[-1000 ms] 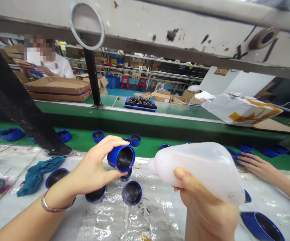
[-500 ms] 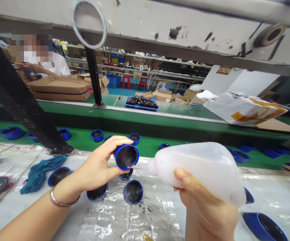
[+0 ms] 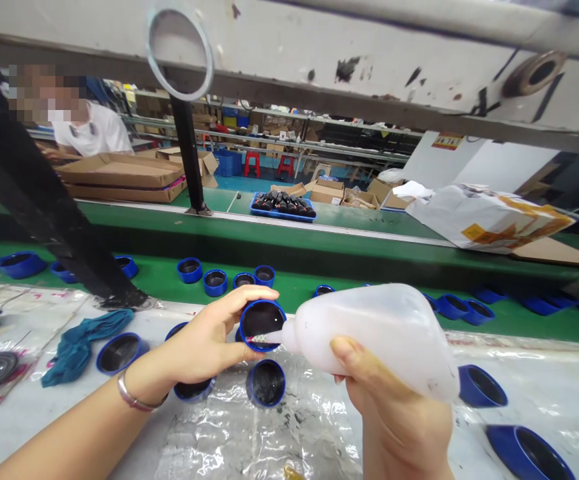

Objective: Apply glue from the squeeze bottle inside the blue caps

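My left hand [image 3: 214, 333] is closed around a blue round cup with a black inside [image 3: 262, 315], its opening tilted toward me. In my right hand [image 3: 374, 380] is a translucent white squeeze bottle [image 3: 369, 327], lying on its side with the nozzle pointing left. The nozzle tip reaches over the rim into the cup, near its lower edge. Below the hands another blue cup [image 3: 266, 383] stands on the plastic-covered table. More cups sit partly hidden behind my left hand and wrist.
Several blue cups [image 3: 215, 283] ride on the green belt [image 3: 299, 303] beyond the table. A teal cloth [image 3: 82, 343] and a blue cup [image 3: 121, 353] lie at left; larger blue pieces [image 3: 529, 453] at right. A black post [image 3: 54, 180] rises at left. A person [image 3: 92, 130] sits across.
The left hand and its cup have moved slightly right and down, and the bottle slightly left. The nozzle now reaches further into the cup. A hand at the right edge has left view.
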Action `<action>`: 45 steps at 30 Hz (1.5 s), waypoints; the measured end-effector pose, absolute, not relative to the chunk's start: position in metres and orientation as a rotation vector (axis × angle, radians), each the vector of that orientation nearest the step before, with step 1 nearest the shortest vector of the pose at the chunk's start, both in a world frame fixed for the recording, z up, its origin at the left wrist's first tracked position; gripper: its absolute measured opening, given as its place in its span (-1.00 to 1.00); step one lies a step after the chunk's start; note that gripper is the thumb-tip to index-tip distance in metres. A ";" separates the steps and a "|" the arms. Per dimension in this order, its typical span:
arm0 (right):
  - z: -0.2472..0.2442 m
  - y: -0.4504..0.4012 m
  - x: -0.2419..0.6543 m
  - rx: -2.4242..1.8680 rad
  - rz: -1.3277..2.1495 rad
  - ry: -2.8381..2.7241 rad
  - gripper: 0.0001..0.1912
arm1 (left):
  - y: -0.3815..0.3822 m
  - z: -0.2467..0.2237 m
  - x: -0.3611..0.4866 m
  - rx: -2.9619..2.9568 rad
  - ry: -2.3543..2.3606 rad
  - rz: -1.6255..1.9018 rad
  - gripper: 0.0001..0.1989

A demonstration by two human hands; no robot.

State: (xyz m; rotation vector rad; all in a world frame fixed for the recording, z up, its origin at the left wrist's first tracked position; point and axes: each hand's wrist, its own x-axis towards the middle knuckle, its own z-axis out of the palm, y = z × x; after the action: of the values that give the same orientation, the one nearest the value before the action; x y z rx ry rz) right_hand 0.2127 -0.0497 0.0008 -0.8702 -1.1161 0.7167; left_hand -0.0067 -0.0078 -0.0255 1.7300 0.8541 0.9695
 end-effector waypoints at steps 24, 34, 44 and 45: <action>0.002 -0.036 0.206 -0.828 0.694 -0.995 -0.78 | -0.011 -0.028 0.003 1.622 0.841 0.841 -0.36; 0.001 -0.037 0.205 -0.822 0.651 -0.955 -0.74 | -0.012 -0.027 0.003 1.590 0.884 0.833 -0.35; 0.003 -0.034 0.216 -0.788 0.634 -0.916 -0.77 | -0.008 -0.029 0.001 1.619 0.983 0.823 -0.32; 0.006 -0.033 0.218 -0.770 0.625 -0.904 -0.79 | -0.007 -0.030 0.001 1.662 1.010 0.849 -0.33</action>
State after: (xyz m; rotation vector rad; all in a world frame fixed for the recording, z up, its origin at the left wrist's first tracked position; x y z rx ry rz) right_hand 0.2176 -0.0331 0.0059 -0.7697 -0.9038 0.6253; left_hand 0.0011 -0.0074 -0.0296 1.6621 1.0100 0.8488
